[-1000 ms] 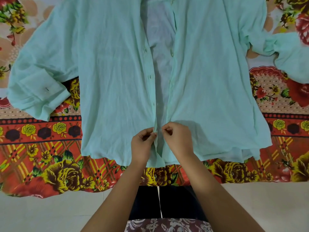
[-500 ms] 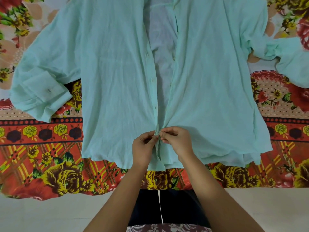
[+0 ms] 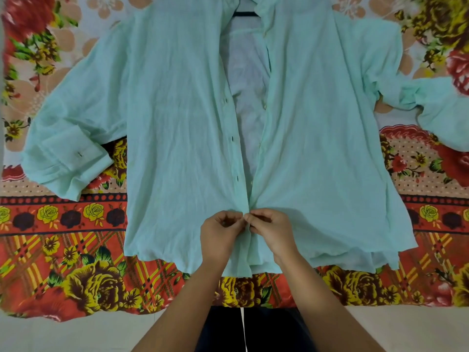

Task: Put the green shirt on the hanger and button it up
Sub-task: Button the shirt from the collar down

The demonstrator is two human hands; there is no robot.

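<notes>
**Both hands pinch the shirt's front edges together near the hem**

A floral bedsheet (image 3: 76, 250) in red, orange and yellow covers the surface, with a strip of pale floor (image 3: 63, 334) along the bottom edge of the view. The green shirt (image 3: 177, 123) lies flat on the sheet, front side up, collar at the far end and hem toward the person. A dark hanger (image 3: 245, 13) shows as a short bar inside the collar opening. The two front panels stand apart from the collar downward, showing the paler inside of the back, and the gap narrows until the edges meet at the hands. Small dark buttonholes (image 3: 232, 139) run down the edge of the panel on the person's left; a pale button (image 3: 264, 106) sits on the facing edge.

The left hand (image 3: 220, 232) has its fingers curled, thumb and fingertips pinching the left panel's edge. The right hand (image 3: 272, 229) is curled the same way and pinches the right panel's edge. The fingertips of the two hands touch at the meeting point, just above the hem. Whether a button is between them cannot be told.

The sleeve on the left bends back on itself, its cuff (image 3: 68, 158) lying on the sheet. The other sleeve (image 3: 431, 105) runs crumpled toward the right edge. Dark trousers (image 3: 223, 329) show between the forearms.
</notes>
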